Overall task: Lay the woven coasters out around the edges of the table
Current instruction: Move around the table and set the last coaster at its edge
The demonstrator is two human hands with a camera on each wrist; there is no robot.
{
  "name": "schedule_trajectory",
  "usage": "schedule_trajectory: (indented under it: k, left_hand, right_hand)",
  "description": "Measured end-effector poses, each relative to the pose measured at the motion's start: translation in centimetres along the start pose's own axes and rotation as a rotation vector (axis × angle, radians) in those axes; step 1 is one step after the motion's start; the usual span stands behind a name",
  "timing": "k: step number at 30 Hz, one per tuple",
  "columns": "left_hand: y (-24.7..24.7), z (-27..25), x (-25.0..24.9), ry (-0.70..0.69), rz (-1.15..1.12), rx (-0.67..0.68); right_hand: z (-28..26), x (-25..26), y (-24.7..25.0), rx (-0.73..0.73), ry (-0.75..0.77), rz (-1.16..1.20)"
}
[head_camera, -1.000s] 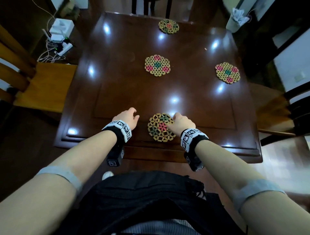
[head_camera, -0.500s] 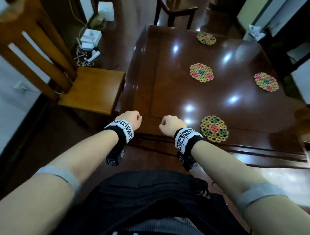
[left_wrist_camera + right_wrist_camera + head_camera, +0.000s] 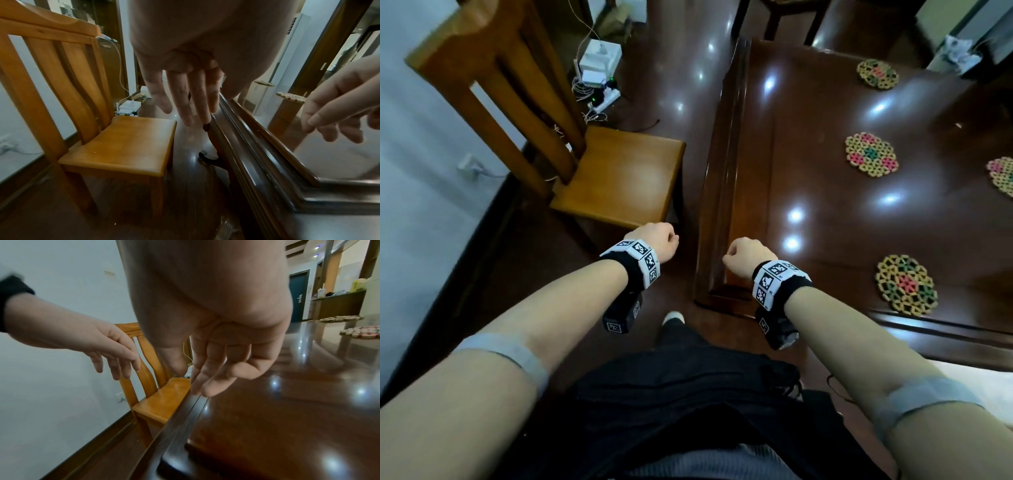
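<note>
Several woven coasters lie on the dark wooden table. One coaster sits by the near edge, one in the middle, one at the far edge and one is cut off at the right. My left hand hangs over the floor between chair and table, fingers relaxed, holding nothing. My right hand hovers above the table's near left corner, fingers loosely bent and empty. Both hands are well left of every coaster.
A light wooden chair stands left of the table, a narrow strip of floor between them. A white box with cables lies on the floor behind it. Another chair's legs show at the table's far side.
My right hand has left the near-edge coaster, which stays in place. Both hands and my view have shifted left to the table's near left corner.
</note>
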State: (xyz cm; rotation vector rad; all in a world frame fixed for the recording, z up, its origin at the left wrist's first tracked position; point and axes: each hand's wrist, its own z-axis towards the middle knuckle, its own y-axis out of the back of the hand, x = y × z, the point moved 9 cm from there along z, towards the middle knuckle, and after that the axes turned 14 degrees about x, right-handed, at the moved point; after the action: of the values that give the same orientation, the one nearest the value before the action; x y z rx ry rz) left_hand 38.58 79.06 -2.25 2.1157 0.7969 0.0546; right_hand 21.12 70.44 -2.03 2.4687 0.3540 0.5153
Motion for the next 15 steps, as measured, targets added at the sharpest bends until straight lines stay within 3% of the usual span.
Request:
schedule_trajectory:
  k: [3,9,15]
  left_hand:
    - [2.7,3.1,0.6,-0.060,0.017,0.002]
    - [6.7,9.3,0.7,-0.223,0.044,0.145]
    - [10.2,14.4,-3.7,-0.327,0.087,0.188]
  right_hand:
    - [3.0,2.2,2.2,-0.024,0.015,0.037]
    - [6.4,6.5,5.9,-0.065,0.031,0.073]
    - [7.3,2.5,8.6,-0.071,-0.093,0.241]
